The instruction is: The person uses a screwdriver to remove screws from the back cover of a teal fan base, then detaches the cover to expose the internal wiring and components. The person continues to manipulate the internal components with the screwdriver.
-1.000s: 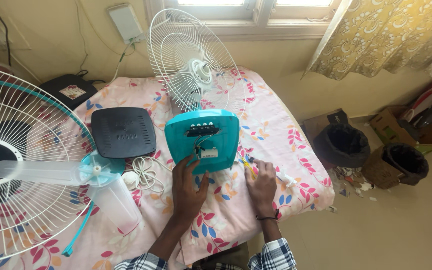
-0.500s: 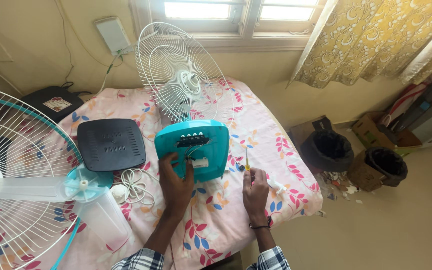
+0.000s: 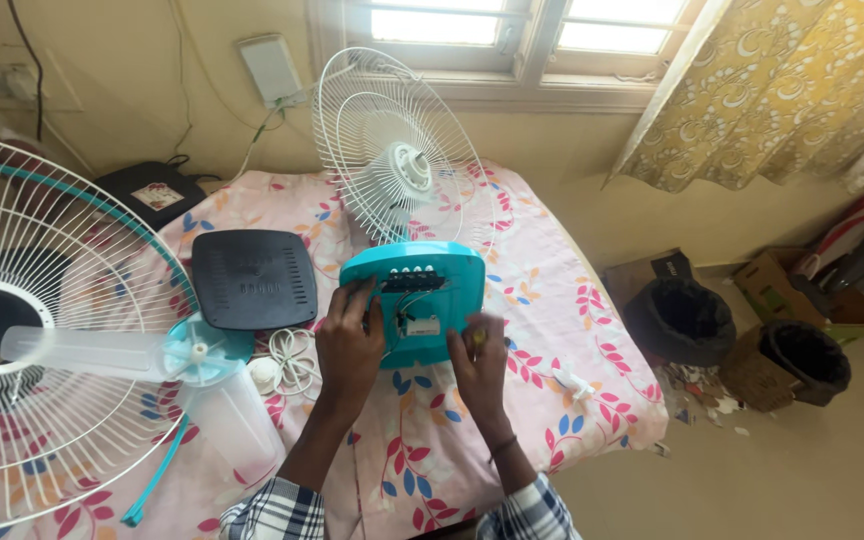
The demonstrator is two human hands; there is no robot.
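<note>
A teal fan base lies on the flowered bedsheet with its open underside up, wires and a small board showing. My left hand grips its left edge, fingers curled over the rim. My right hand rests at the base's lower right edge, closed on a thin yellow-handled screwdriver whose tip points into the open base. Behind the base stands a white wire fan guard with its motor.
A black base cover and a coiled white cord lie left of the base. A teal blade hub with clear blades and a large wire guard fill the left. A small white part lies near the bed's edge; two black bins stand on the floor.
My right hand has moved left from the bed's edge onto the base's lower right corner with the screwdriver. My left hand has stayed on the base's left side.
</note>
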